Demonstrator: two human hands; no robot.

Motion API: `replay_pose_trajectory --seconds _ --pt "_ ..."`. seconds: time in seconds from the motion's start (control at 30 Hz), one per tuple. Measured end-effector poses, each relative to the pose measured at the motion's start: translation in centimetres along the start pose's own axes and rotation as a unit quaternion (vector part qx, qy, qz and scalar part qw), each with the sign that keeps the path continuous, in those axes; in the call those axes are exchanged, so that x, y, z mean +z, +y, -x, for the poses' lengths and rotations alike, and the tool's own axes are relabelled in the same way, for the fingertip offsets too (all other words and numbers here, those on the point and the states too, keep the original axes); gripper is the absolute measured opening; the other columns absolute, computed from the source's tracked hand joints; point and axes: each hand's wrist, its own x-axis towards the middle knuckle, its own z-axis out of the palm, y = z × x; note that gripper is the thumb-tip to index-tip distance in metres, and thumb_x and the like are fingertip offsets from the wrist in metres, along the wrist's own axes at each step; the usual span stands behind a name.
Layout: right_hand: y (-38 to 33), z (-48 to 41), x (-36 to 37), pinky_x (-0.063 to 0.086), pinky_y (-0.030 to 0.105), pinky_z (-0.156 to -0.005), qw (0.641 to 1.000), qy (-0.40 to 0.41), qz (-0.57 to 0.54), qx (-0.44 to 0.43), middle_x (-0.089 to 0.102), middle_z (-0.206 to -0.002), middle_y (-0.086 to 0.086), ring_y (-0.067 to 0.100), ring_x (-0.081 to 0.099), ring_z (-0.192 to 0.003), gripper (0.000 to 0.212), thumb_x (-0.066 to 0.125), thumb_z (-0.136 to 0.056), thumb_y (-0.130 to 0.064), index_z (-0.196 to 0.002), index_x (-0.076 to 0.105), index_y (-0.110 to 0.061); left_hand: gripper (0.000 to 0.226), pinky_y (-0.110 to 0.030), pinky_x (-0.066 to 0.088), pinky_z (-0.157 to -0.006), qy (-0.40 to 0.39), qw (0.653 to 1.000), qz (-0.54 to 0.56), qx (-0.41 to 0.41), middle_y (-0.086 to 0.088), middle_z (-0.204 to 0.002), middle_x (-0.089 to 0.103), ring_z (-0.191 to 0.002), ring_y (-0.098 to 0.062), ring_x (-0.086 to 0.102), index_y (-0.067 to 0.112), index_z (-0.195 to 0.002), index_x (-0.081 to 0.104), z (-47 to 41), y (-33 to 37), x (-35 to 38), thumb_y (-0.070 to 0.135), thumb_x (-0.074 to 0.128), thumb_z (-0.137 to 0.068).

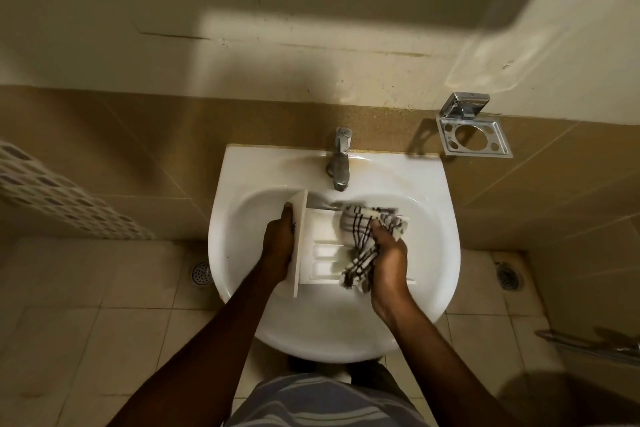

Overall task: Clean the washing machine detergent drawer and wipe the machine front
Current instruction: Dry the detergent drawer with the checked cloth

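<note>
**A:** Striped clothing (322,402) at the bottom edge, both arms out over the sink (443,253). The detergent drawer (322,239) sits inside the sink bowl, just below the tap (339,163). Left hand (278,243) grips its front panel, right hand (389,253) is bunched around a checked cloth (363,229) pressed into the compartments. Any tips?

**B:** I'd hold that left grip firm so the drawer doesn't skid around the bowl. Poke a cloth corner into each small pocket and along the dividers, gunk probably hides there. Rinse under the tap, then flip it for the underside. Machine front isn't in shot, so that's for later.
</note>
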Motion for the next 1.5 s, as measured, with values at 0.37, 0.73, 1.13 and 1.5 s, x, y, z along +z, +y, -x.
replay_pose_trajectory --seconds 0.37,0.73,1.13,1.5 --pt "2.8 0.9 0.5 0.033 0.036 -0.114 0.666 -0.195 0.559 -0.454 0.058 -0.139 0.002 0.019 0.039 -0.14 0.055 0.061 -0.071 -0.006 -0.125 0.065 -0.017 0.056 -0.054 0.055 -0.095 -0.031 0.992 0.121 -0.013 -0.025 -0.104 0.072 -0.099 -0.041 0.069 0.005 -0.099 0.073 1.7 3.2 -0.5 0.055 0.047 -0.099" --pt "0.0 3.0 2.1 0.029 0.038 -0.117 0.724 -0.095 0.529 -0.432 0.048 -0.148 -0.002 0.019 0.035 -0.143 0.064 0.049 -0.079 -0.02 -0.143 0.049 -0.023 0.089 -0.053 0.049 -0.104 -0.104 0.978 0.176 -0.05 -0.024 -0.122 0.068 -0.112 -0.038 0.067 0.007 -0.127 0.065 2.4 3.8 1.3 0.077 0.058 -0.071" --pt "-5.6 1.9 -5.2 0.044 0.028 -0.097 0.812 -0.233 0.394 -0.361 0.065 -0.119 -0.027 -0.006 0.054 -0.117 0.035 0.057 -0.089 -0.021 -0.111 0.068 -0.046 0.064 -0.059 0.054 -0.093 -0.043 0.991 0.127 -0.001 -0.017 -0.106 0.075 -0.099 -0.039 0.071 0.018 -0.112 0.073 5.4 6.6 2.3 0.07 0.05 -0.084" --pt "-5.4 0.5 -3.7 0.044 0.036 -0.089 0.681 -0.131 0.601 -0.396 0.072 -0.106 -0.002 0.023 0.063 -0.101 0.033 0.053 -0.081 -0.032 -0.11 0.067 -0.023 0.056 -0.054 0.057 -0.089 -0.016 0.994 0.087 0.059 -0.018 -0.099 0.075 -0.093 -0.037 0.071 0.013 -0.104 0.073 8.4 6.1 3.9 0.06 0.043 -0.098"
